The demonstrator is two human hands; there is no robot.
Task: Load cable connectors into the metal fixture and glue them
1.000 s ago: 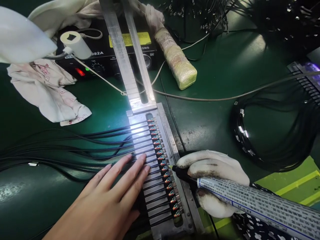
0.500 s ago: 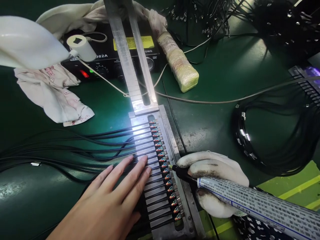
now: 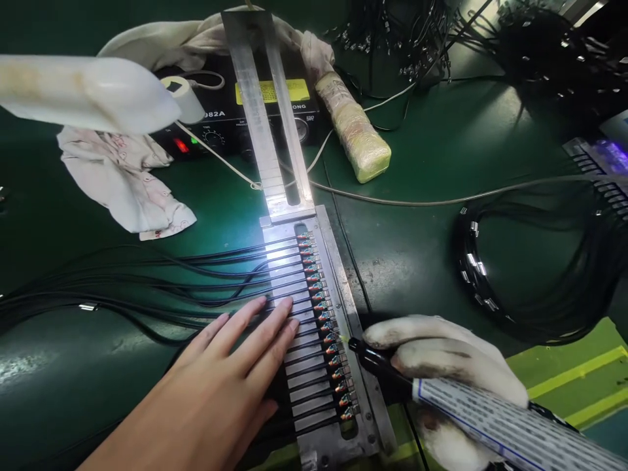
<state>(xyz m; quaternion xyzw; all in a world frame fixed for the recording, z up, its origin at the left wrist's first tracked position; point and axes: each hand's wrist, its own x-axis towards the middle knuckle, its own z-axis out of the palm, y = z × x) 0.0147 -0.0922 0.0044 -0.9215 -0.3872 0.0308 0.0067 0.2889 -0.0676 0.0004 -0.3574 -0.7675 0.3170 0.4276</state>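
Observation:
My left hand (image 3: 235,366) is bare and lies flat with its fingers spread over black cables on a metal fixture (image 3: 282,278). The cables run in from the left, side by side, to a row of small connectors (image 3: 328,327) with coloured wire ends. In its stained white glove, my right hand (image 3: 451,360) grips a printed tube (image 3: 510,412) with a black nozzle. The yellowish nozzle tip is just right of the connector row, near its middle. Whether the tip touches anything is too small to tell.
Behind the fixture stands a black control box (image 3: 216,134). A white lamp-like shade (image 3: 98,91) hangs at upper left above a cloth (image 3: 127,183). A wrapped yellowish block (image 3: 366,147) lies beyond. Coiled black cables (image 3: 471,281) lie at right, by a green mat (image 3: 579,376).
My right hand and the tube have moved right and slightly down, and the nozzle tip has drawn back a little from the connectors. The whole view has shifted slightly; my left hand remains on the cables.

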